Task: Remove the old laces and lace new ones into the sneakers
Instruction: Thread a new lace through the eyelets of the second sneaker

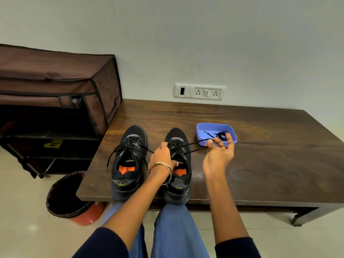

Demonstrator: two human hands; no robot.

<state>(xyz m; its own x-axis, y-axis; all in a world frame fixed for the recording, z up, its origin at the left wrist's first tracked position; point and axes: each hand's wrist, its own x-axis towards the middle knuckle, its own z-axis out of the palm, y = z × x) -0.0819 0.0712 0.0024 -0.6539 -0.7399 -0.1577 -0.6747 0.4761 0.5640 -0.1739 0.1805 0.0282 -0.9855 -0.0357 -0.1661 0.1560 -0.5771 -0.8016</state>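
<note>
Two black sneakers with orange insoles stand side by side at the table's front edge. The left sneaker (128,162) is laced, its untied lace ends trailing off to the left. My left hand (163,157) rests on the tongue of the right sneaker (179,164), thumb against the collar. My right hand (218,151), palm up, pinches a black lace (195,146) that runs taut from the right sneaker's eyelets out to the right. Behind that hand a blue tray (202,127) holds a bundle of black laces (221,135).
The dark wooden table (260,155) stands against a wall with a socket panel (200,91). A brown fabric shoe rack (55,101) stands to the left. A lined red bin (70,196) sits on the floor by the table's front left corner. My knees are below the front edge.
</note>
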